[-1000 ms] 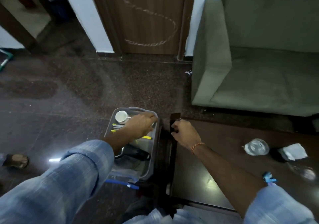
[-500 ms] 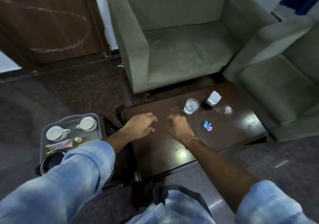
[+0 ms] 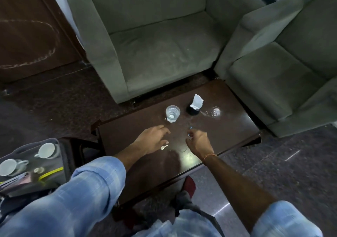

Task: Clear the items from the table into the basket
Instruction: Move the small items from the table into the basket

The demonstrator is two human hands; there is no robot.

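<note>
On the dark wooden table (image 3: 231, 129) stand a clear glass of water (image 3: 172, 113), a black holder with white tissue (image 3: 195, 105) and another clear glass object (image 3: 215, 112). My left hand (image 3: 152, 141) hovers flat over the table, fingers apart and holding nothing, with a small white scrap (image 3: 164, 147) just beside it. My right hand (image 3: 198, 142) has its fingertips pinched on a small blue item (image 3: 190, 135) at the table's middle. The grey basket (image 3: 61, 156) sits on the floor at left and holds two white cups (image 3: 46, 150) and other items.
A green armchair (image 3: 160, 50) stands behind the table and a second one (image 3: 284, 69) at its right end. A brown door (image 3: 31, 36) is at the far left. Dark floor lies between the basket and the table.
My left hand left the basket and moved right over the table. My right hand went from the table's left edge to the small blue item and closed on it.
</note>
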